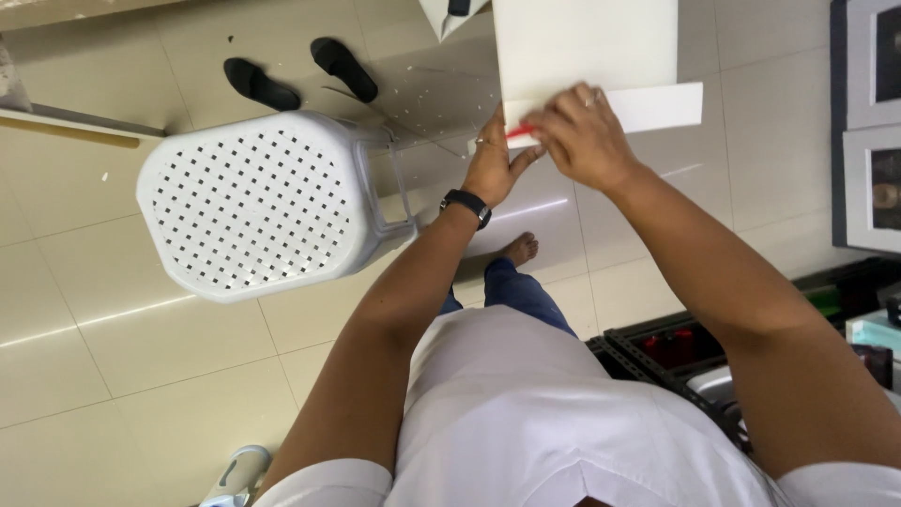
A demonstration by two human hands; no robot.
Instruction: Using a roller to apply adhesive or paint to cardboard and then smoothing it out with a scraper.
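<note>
A large white sheet of card (582,42) is held up in front of me, with a folded white strip (666,105) along its lower edge. My left hand (495,164), with a black watch on the wrist, grips the sheet's lower left corner. My right hand (582,136), wearing a ring, is closed over the lower edge beside it. A small red thing (519,131), perhaps a pen or cutter, shows between the two hands; which hand holds it I cannot tell.
A white perforated plastic stool (258,202) stands on the tiled floor to my left. Two black slippers (300,73) lie beyond it. Framed pictures (873,122) lean at the right, and a dark rack (676,352) with items sits by my right leg. My bare foot (519,249) is below.
</note>
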